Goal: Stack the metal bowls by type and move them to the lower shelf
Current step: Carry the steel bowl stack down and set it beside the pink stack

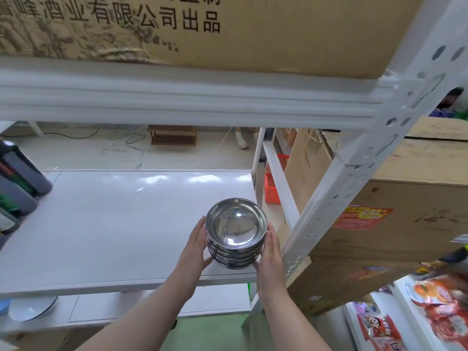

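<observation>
Bowls (236, 234) stacked between left hand (195, 245) and right hand (271, 252).

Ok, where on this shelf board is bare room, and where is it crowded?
The shelf board is bare from the dark bottles at its left end to the bowl stack. The front right corner is crowded: left hand, right hand, then the upright.

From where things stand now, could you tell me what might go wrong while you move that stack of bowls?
The stack of metal bowls is pressed only between the left hand and right hand at its sides, so the smooth bowls might slip or splay. It sits near the shelf's front right corner, close to the upright post, which the stack could knock when lowered.
</observation>
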